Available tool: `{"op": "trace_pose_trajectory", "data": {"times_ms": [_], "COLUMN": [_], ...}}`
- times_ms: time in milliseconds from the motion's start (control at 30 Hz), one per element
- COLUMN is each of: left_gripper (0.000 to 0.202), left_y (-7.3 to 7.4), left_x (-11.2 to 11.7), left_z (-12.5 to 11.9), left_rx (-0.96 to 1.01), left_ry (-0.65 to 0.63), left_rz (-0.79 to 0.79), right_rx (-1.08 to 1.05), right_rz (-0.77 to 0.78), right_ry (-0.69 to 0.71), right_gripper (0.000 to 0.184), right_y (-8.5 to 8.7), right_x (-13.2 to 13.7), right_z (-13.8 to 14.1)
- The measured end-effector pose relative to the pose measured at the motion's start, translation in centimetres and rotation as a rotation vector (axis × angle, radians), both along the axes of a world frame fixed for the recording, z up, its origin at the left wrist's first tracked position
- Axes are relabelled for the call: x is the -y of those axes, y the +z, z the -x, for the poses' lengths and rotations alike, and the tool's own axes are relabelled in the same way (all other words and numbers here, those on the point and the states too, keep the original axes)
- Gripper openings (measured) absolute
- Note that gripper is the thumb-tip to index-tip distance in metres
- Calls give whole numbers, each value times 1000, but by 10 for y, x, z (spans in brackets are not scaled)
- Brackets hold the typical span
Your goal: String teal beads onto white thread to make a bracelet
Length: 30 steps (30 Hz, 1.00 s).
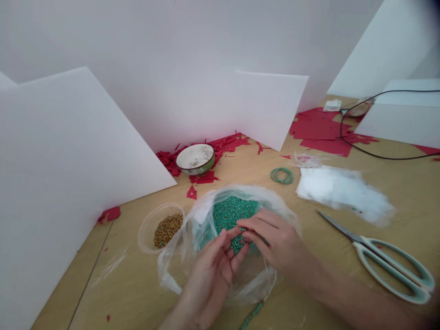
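Head view. Your left hand (pixel 213 270) lies palm up over the plastic bag (pixel 202 215), fingers half curled and cradling a few green beads (pixel 230 211). The main pile sits in the bag's open mouth, mid-table (pixel 395 183). Your right hand (pixel 277 243) meets the left fingertips, with its fingers pinched narrow; what they grip cannot be made out. A clear cup (pixel 147 229) of brown beads touches the bag on its left. Scissors (pixel 388 261) lie well apart to the right, a beaded strand (pixel 252 315) just below the bag, and a bowl (pixel 195 158) behind it.
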<state>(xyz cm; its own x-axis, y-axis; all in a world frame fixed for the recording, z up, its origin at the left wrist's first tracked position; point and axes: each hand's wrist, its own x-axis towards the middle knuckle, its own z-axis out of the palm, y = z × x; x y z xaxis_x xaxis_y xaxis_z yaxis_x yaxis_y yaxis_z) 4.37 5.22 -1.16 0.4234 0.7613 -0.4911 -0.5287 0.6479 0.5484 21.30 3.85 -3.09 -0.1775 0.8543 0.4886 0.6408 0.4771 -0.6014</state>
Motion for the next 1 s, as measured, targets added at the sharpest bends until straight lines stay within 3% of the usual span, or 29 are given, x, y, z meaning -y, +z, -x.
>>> {"op": "trace_pose_trajectory", "data": {"times_ms": [333, 733, 1000], "left_gripper": [29, 35, 33], "left_y": [1, 12, 17], "left_x": [-5, -10, -7], "left_z": [2, 7, 6], "left_rx": [20, 7, -13], "left_ry": [-29, 5, 11], "left_rz": [-54, -57, -26], "right_rx": [-108, 133, -37], "right_rz": [-45, -115, -94], "right_ry": [8, -8, -13], "right_gripper": [17, 20, 19], "right_y": [2, 3, 4], "right_x": [0, 2, 1], "right_z": [-2, -4, -2]}}
